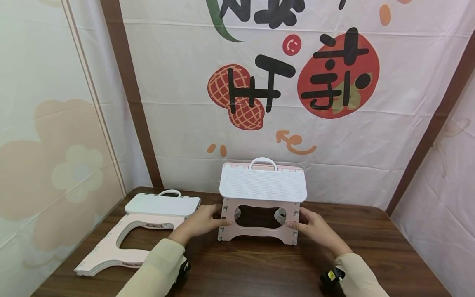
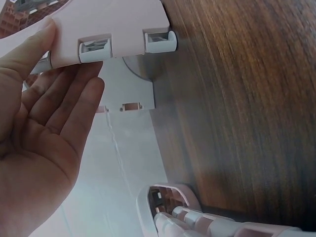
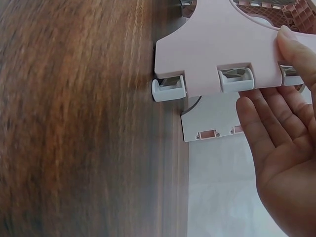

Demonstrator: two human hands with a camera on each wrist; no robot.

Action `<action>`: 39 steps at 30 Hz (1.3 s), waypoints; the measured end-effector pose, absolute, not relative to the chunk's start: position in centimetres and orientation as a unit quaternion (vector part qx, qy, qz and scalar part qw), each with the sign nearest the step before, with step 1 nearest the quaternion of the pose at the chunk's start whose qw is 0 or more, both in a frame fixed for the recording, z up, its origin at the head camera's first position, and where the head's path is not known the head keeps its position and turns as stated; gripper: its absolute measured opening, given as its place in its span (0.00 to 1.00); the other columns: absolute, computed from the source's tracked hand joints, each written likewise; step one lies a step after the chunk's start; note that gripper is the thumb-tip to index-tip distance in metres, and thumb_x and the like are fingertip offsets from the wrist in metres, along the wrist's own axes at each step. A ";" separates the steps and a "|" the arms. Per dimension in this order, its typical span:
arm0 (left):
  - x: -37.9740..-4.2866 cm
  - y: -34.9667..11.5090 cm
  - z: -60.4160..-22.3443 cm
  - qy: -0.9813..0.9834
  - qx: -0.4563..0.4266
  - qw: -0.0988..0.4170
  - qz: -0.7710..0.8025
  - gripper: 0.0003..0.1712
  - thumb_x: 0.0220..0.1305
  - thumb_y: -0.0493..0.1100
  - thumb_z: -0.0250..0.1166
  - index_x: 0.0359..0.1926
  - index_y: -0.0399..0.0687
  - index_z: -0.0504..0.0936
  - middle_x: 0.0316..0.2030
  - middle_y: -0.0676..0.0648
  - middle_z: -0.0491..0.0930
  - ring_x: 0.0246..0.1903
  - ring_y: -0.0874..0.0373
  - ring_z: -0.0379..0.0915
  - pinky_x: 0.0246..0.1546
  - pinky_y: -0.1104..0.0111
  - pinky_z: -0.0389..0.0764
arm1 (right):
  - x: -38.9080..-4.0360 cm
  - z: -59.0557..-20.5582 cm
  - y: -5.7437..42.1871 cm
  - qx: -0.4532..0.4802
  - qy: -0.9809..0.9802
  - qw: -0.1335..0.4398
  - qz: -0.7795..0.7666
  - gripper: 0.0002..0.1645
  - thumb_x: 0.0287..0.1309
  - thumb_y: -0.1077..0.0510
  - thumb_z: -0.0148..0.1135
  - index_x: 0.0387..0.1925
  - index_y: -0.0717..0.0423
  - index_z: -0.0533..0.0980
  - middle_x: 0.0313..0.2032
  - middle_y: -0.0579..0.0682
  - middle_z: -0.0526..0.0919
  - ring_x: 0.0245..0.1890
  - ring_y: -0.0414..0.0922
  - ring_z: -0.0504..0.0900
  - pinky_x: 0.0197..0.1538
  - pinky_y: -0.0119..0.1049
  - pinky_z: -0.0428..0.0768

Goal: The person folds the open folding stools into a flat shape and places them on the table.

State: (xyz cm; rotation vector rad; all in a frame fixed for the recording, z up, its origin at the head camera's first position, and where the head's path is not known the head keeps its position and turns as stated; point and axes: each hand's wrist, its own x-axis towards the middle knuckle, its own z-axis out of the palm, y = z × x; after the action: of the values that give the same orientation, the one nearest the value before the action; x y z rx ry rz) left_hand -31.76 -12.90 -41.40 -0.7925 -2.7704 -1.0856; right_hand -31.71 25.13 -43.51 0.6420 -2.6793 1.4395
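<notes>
A pink-and-white folding stool [image 1: 263,183] stands on the table with its ribbed white top tilted toward me and a carry handle along the upper edge. My left hand [image 1: 202,222] grips the left edge of its pink front leg panel [image 2: 113,22], thumb on the front face and fingers behind. On the opposite edge my right hand [image 1: 315,231] holds the panel in the same way. White hinge pieces [image 3: 237,79] line that edge in the right wrist view. Behind the pink panel, a white leg panel [image 2: 128,86] stands apart from it.
A second folding stool [image 1: 159,204] lies folded flat at the left of the brown wooden table [image 1: 259,268], near my left forearm. A printed fabric sheet [image 1: 178,82] hangs right behind the table, with further fabric walls at both sides.
</notes>
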 end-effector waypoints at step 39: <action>-32.3 -12.8 -41.9 -0.898 -0.254 0.024 -0.358 0.27 0.65 0.56 0.68 0.57 0.43 0.81 0.47 0.47 0.84 0.43 0.57 0.81 0.45 0.57 0.81 | -31.9 -43.5 25.1 0.216 -0.860 0.013 0.462 0.36 0.62 0.47 0.70 0.66 0.59 0.71 0.48 0.52 0.85 0.46 0.46 0.82 0.44 0.37 0.81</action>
State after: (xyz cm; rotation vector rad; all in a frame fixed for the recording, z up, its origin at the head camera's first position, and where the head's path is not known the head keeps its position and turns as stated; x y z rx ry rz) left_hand -32.28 -12.84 -41.91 -0.7862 -2.7805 -1.1078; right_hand -31.86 25.07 -43.52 0.6720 -2.6812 1.4395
